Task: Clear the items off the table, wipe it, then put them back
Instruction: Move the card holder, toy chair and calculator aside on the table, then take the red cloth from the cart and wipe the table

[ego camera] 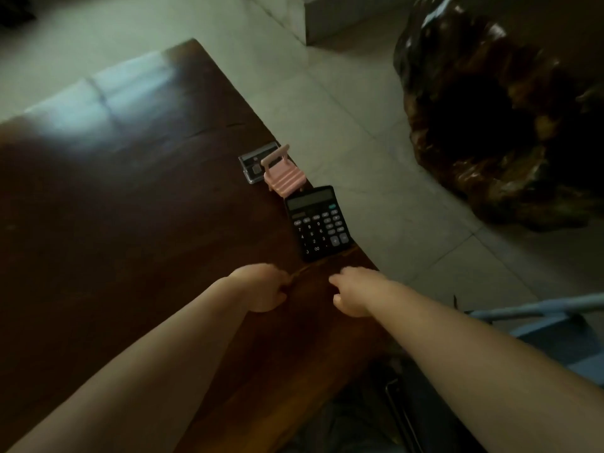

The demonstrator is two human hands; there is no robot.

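Both hands, left and right, hover curled and empty over the tabletop. Just beyond, at its edge, lies the calculator: light, rigid, smooth plastic, best pinched by its 2 long sides.

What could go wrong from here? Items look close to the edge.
The calculator, pink toy chair and clear case sit in a row along the table edge; a careless reach may knock one to the floor. Dim light and blur hide what the left hand and right hand hold.
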